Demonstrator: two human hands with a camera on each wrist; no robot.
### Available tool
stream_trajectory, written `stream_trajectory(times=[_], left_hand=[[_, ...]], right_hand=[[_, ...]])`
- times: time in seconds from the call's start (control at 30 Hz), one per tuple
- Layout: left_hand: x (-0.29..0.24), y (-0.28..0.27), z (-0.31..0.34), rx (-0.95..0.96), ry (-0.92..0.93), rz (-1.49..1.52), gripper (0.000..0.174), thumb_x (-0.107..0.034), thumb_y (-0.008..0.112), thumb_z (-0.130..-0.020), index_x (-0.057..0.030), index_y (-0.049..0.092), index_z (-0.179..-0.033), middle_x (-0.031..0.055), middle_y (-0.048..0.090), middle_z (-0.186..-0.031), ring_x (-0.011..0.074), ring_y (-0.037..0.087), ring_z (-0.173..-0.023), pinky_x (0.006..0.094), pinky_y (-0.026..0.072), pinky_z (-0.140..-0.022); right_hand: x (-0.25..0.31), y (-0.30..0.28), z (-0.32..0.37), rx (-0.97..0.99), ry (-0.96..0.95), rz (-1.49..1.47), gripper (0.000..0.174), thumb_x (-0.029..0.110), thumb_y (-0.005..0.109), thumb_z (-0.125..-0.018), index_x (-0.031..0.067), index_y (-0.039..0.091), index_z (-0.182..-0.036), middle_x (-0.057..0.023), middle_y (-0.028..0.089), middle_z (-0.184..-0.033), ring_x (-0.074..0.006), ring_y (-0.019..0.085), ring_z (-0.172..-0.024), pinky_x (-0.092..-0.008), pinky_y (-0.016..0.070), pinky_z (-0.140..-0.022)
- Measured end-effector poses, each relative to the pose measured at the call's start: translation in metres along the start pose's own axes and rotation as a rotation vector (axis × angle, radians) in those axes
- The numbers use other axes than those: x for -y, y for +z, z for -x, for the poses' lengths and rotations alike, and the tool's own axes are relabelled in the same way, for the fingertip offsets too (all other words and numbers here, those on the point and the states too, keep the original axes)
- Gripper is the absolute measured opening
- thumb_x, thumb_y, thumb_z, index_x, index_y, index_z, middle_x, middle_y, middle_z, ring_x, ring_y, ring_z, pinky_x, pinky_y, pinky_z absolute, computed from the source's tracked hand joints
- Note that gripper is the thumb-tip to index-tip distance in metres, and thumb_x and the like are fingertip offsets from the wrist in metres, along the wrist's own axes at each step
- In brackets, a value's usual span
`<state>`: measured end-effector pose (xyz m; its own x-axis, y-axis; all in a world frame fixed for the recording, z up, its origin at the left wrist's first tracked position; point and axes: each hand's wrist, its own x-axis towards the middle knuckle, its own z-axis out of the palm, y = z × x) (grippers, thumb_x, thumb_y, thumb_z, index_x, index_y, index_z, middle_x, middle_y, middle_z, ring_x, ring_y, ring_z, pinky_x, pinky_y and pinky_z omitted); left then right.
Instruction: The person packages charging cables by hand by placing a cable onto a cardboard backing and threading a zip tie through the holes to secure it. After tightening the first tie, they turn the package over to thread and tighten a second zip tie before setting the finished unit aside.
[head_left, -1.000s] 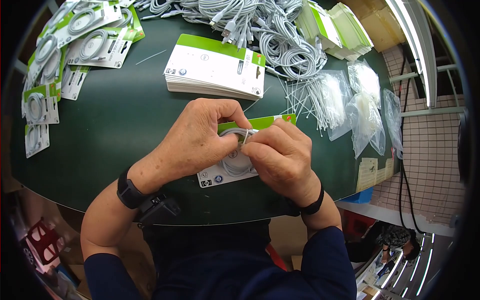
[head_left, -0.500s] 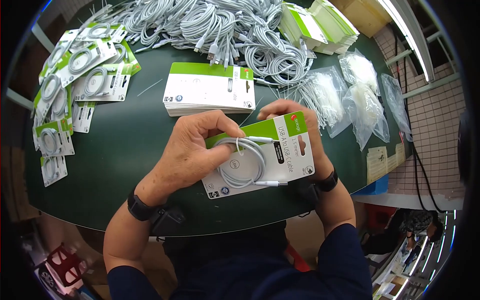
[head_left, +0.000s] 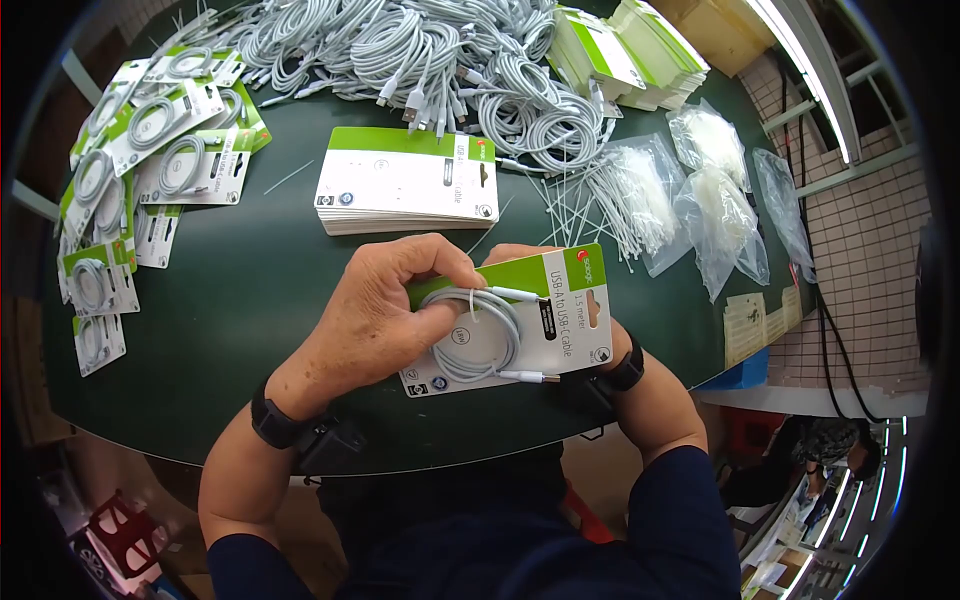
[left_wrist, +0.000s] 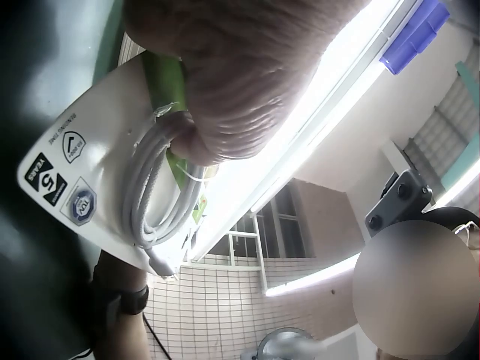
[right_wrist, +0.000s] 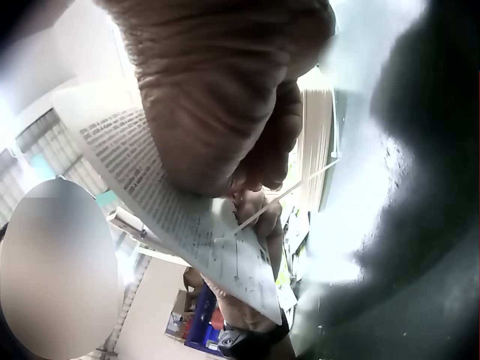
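The left hand (head_left: 385, 312) pinches the left part of a green and white card (head_left: 520, 340) with thumb and fingers, at a coiled grey-white cable (head_left: 512, 335) on its front. A thin white tie loops round the coil beside the thumb. In the left wrist view the coil (left_wrist: 154, 195) lies along the card (left_wrist: 94, 172). Behind the card is the right hand (right_wrist: 217, 97), mostly hidden in the head view; in the right wrist view its curled fingers are at the card's printed back (right_wrist: 180, 217), where a thin white tie end (right_wrist: 281, 196) sticks out.
A stack of cards (head_left: 400, 185) lies beyond the hands, with a heap of cables (head_left: 400, 50) behind it. Packed cards (head_left: 180, 165) cover the left side. Loose white ties (head_left: 615, 205) and plastic bags (head_left: 715, 190) lie at the right, more cards (head_left: 650, 60) at the back right.
The right hand has gone from the card's front to behind it. The card is now raised and tilted, its printed right end uncovered. The left hand keeps its hold.
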<state>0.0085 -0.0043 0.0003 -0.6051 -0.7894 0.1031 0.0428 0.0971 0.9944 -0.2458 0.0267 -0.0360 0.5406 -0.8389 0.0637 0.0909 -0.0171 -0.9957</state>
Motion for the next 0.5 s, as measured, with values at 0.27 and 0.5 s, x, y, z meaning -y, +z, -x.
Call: stream_trajectory(times=[0.27,0.5], left_hand=[[0.0019,-0.0003,-0.0006,0.051,-0.013,-0.012,0.027,0.013,0.061,-0.08,0.0035,0.073,-0.102,0.009,0.072,-0.11,0.0153,0.069,-0.103,0.0297,0.0567,-0.096],[0.0026,0.0032,0.0002,0.101,0.058,-0.074,0.029,0.014,0.061,-0.078,0.0028,0.073,-0.102,0.009,0.072,-0.107,0.0165,0.07,-0.1,0.0297,0.057,-0.092]], right_hand=[[0.0,-0.0009,-0.0072,-0.022,-0.166,0.349,0.033,0.028,0.078,-0.089,0.0006,0.07,-0.106,-0.0068,0.067,-0.099,-0.0173,0.064,-0.082,-0.0292,0.0507,-0.072],[0.0036,-0.002,-0.012,-0.109,-0.328,0.682,0.017,0.011,0.079,-0.085,0.0014,0.069,-0.093,-0.0073,0.065,-0.088,-0.02,0.064,-0.072,-0.0305,0.0494,-0.062]])
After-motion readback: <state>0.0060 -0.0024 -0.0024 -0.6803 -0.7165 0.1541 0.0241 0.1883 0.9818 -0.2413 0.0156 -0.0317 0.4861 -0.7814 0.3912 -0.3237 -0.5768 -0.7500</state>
